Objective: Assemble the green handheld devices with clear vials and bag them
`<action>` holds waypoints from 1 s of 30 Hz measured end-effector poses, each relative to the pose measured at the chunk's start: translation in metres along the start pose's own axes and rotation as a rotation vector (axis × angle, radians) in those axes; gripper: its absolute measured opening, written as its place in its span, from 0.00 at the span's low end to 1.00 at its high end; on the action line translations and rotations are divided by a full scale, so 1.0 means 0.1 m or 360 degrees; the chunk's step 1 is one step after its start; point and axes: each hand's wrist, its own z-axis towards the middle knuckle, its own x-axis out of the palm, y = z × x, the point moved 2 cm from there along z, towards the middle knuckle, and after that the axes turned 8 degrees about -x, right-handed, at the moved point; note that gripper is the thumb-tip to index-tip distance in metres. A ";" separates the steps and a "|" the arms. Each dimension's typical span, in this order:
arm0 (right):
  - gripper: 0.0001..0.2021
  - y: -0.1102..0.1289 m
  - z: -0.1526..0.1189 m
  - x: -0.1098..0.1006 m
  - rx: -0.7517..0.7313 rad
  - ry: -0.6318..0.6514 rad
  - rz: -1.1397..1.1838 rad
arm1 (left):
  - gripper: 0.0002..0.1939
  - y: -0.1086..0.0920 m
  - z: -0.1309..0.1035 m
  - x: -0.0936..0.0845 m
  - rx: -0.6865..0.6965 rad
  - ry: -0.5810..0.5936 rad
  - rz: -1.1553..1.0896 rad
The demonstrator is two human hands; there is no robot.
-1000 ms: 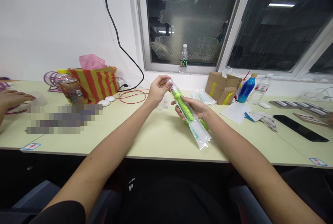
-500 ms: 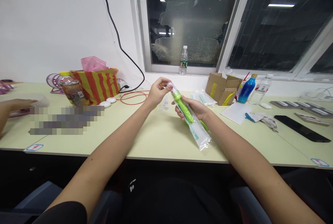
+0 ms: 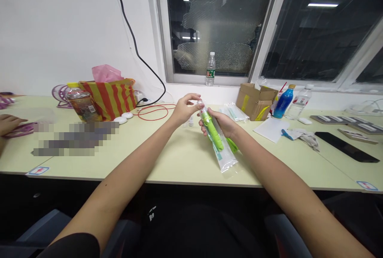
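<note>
Over the table, my right hand (image 3: 224, 124) is wrapped around a bright green stick-shaped object (image 3: 214, 135) inside a clear plastic bag (image 3: 228, 161). The bag's flat lower end hangs toward the table's front edge. My left hand (image 3: 188, 109) is closed at the upper end, its thumb and fingers pinching the clear tip there; whether that is bag film or part of the object, I cannot tell. Another green piece (image 3: 232, 145) shows beneath my right wrist. Small clear plastic pieces (image 3: 190, 121) stand on the table behind my hands.
Flat clear bags (image 3: 235, 112) and a cardboard box (image 3: 254, 102) sit behind my right hand. Farther right are bottles (image 3: 283, 102), a glove (image 3: 303, 136) and a black phone-like slab (image 3: 347, 147). Left are a striped bag (image 3: 115, 98), a drink bottle (image 3: 82, 104) and another person's hand (image 3: 10, 124).
The green object sits lower in the bag. Both hands and the upper end have come down slightly, and the bag's lower end has swung left. The other person's hand has moved left.
</note>
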 end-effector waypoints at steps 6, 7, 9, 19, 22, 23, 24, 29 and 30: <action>0.17 -0.02 0.02 0.01 -0.0095 -0.0049 -0.0024 | 0.17 0.02 0.00 0.00 0.0010 0.0042 0.0098; 0.17 -0.02 0.03 0.01 -0.0107 -0.0070 -0.0023 | 0.16 0.01 -0.01 0.00 0.0018 0.0045 0.0124; 0.16 -0.01 0.03 0.01 -0.0131 -0.0108 -0.0002 | 0.14 -0.01 -0.02 0.01 0.0049 0.0047 0.0177; 0.14 -0.08 0.12 -0.01 -0.0309 -0.0255 0.0049 | 0.14 -0.03 -0.08 0.12 0.0034 0.0277 0.0225; 0.13 -0.13 0.17 0.00 -0.0382 -0.0335 0.0031 | 0.14 -0.02 -0.07 0.13 -0.0078 0.0304 0.0144; 0.14 -0.15 0.19 0.00 -0.0402 -0.0367 0.0021 | 0.14 -0.01 -0.07 0.13 -0.0123 0.0307 0.0104; 0.14 -0.17 0.21 0.00 -0.0426 -0.0398 0.0007 | 0.14 0.01 -0.07 0.12 -0.0159 0.0304 0.0062; 0.19 -0.25 0.29 -0.10 -0.0574 -0.0612 -0.0324 | 0.14 0.10 -0.07 0.11 -0.0296 0.0246 -0.0075; 0.20 -0.25 0.29 -0.15 -0.0613 -0.0680 -0.0493 | 0.14 0.12 -0.08 0.12 -0.0328 0.0246 -0.0098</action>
